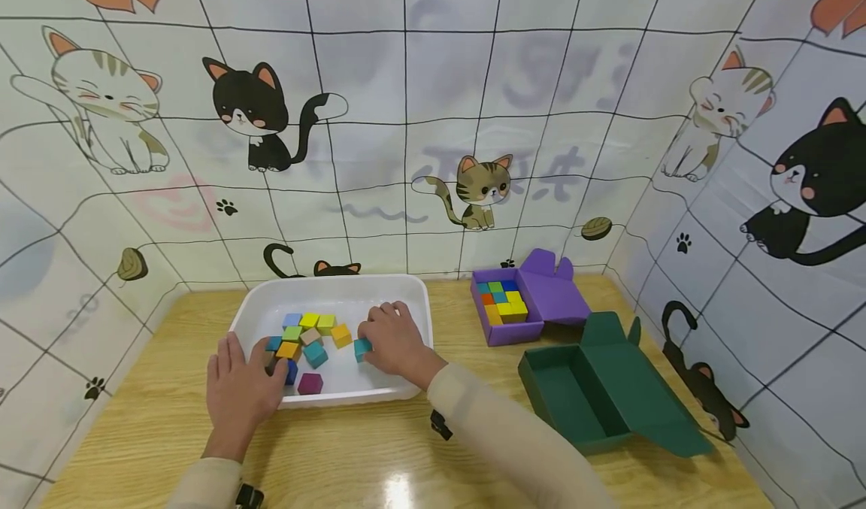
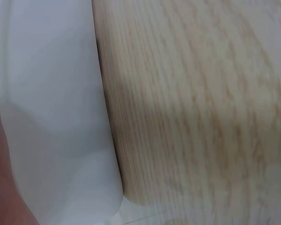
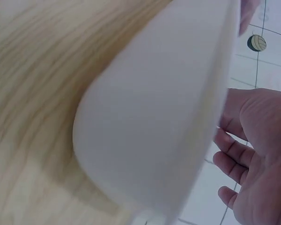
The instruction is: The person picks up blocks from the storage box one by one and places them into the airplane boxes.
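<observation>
A white tray (image 1: 338, 401) on the table holds several small coloured cubes, among them a teal cube (image 1: 315, 354), an orange cube (image 1: 341, 335) and a magenta cube (image 1: 310, 383). My left hand (image 1: 245, 389) lies over the tray's left edge, its fingers extended and its thumb beside a dark blue cube (image 1: 292, 373). Inside the tray's right half, my right hand (image 1: 395, 343) pinches another teal cube (image 1: 362, 349); its thumb and index fingertips are hidden. Loosely bent fingers of the right hand (image 3: 267, 154) show past the tray wall in the right wrist view.
Right of the tray, a purple box (image 1: 504, 336) with its lid folded back contains several coloured cubes. A dark green box (image 1: 575, 396) stands nearer, lid open to the right. A cat-patterned sheet (image 1: 379, 156) encloses the wooden table (image 1: 338, 456).
</observation>
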The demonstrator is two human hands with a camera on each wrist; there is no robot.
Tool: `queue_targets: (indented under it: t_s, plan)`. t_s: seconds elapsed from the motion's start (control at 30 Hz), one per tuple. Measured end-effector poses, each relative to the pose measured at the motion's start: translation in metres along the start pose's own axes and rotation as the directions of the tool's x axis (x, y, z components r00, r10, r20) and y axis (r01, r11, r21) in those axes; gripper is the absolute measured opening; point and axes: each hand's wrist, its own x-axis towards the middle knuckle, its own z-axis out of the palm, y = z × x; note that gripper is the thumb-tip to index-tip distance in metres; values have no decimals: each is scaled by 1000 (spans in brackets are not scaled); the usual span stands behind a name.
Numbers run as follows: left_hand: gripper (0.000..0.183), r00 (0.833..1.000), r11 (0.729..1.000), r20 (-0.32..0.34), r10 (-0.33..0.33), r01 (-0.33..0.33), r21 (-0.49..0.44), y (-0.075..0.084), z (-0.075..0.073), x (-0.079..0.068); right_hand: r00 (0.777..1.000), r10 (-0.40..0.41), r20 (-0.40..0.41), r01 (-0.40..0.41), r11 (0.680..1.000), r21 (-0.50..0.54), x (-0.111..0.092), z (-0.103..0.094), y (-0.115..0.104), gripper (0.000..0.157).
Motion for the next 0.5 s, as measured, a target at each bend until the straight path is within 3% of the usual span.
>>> queue_targets:
  t_s: [0.2,0.5]
  plan:
    - [61,1000,1000,6,-2,2,-1,0,0,-1,998,20,-54,-20,1000,-13,-9,-6,26,28]
    - [61,1000,1000,-1,2,-2,0,-2,2,0,992,110,-57,-109,994,30,-21,-13,74,31]
